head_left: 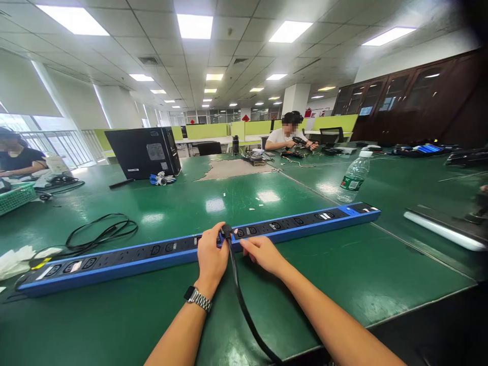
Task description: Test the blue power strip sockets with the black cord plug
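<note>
A long blue power strip [145, 274] with a row of black sockets lies slantwise across the green table. Near its middle, my left hand [211, 256] has its fingers closed around a black plug [226, 232], which sits at the strip's top face; whether it is fully seated is hidden. A thick black cable [241, 300] runs from the plug down over the table's near edge. My right hand [265, 255] is just right of the cable, fingers curled in against the strip's front side. Anything between those fingertips is hidden.
A water bottle [355, 178] stands behind the strip's right end, and a light tube [444, 231] lies farther right. Thin black cable [99, 236] is coiled at left. A computer case [143, 152] stands behind. Co-workers sit at the far side [284, 137] and left.
</note>
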Demonstrator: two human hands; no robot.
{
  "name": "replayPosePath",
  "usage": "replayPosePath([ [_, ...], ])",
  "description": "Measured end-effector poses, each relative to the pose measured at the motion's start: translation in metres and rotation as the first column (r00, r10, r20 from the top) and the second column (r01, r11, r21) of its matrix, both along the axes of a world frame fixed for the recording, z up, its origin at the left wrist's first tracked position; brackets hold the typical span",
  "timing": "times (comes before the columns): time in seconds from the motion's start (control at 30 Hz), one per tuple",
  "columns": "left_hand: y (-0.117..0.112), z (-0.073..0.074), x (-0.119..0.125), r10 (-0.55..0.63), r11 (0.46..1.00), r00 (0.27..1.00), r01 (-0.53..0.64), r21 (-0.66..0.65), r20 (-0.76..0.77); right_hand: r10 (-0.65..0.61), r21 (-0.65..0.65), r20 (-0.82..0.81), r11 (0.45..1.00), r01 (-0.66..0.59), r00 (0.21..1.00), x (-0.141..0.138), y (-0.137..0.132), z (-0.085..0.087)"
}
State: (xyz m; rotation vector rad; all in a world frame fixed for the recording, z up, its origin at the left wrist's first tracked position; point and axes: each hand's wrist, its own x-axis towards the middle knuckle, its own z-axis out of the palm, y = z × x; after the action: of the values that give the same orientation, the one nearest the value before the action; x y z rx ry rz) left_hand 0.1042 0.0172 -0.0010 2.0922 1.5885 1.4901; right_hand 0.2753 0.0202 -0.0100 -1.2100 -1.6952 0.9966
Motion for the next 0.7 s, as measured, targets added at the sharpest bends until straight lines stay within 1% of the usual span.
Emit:
replayPosePath([
  [0.07, -0.002, 0.000, 0.000, -0.020, 0.999, 0.999, 0.021, 0.040, -0.045, 0.027, -0.111, -0.141, 0.993, -0.043, 0.990, -0.001, -0.001, 0.002],
  [0.13, -0.005, 0.000, 0.003, -0.031, 0.996, 0.994, 0.040, 0.080, -0.109, 0.055, -0.202, -0.278, 0.973, -0.114, 0.959, -0.003, -0.004, 0.006],
  [0.27, -0.012, 0.003, 0.009, -0.073, 0.982, 0.971, 0.110, 0.152, -0.229, 0.105, -0.287, -0.476, 0.920, -0.267, 0.873, -0.005, -0.009, 0.013],
  [0.37, -0.015, 0.005, 0.013, -0.092, 0.974, 0.965, 0.138, 0.180, -0.246, 0.079, -0.329, -0.573, 0.890, -0.317, 0.815, -0.003, -0.010, 0.017],
  [0.43, -0.017, 0.005, 0.014, -0.098, 0.969, 0.969, 0.144, 0.200, -0.227, 0.014, -0.322, -0.640, 0.903, -0.285, 0.768, 0.004, -0.008, 0.021],
  [0.5, -0.018, 0.006, 0.014, -0.106, 0.965, 0.974, 0.149, 0.217, -0.200, -0.084, -0.306, -0.713, 0.931, -0.201, 0.696, 0.015, -0.004, 0.025],
  [0.57, -0.018, 0.006, 0.013, -0.112, 0.962, 0.979, 0.149, 0.229, -0.169, -0.192, -0.324, -0.762, 0.940, -0.108, 0.619, 0.029, 0.000, 0.028],
  [0.63, -0.018, 0.007, 0.012, -0.113, 0.960, 0.984, 0.144, 0.239, -0.139, -0.296, -0.397, -0.747, 0.917, -0.043, 0.595, 0.040, 0.004, 0.030],
  [0.7, -0.018, 0.007, 0.011, -0.113, 0.959, 0.987, 0.139, 0.249, -0.116, -0.372, -0.482, -0.692, 0.876, -0.012, 0.618, 0.046, 0.006, 0.030],
])
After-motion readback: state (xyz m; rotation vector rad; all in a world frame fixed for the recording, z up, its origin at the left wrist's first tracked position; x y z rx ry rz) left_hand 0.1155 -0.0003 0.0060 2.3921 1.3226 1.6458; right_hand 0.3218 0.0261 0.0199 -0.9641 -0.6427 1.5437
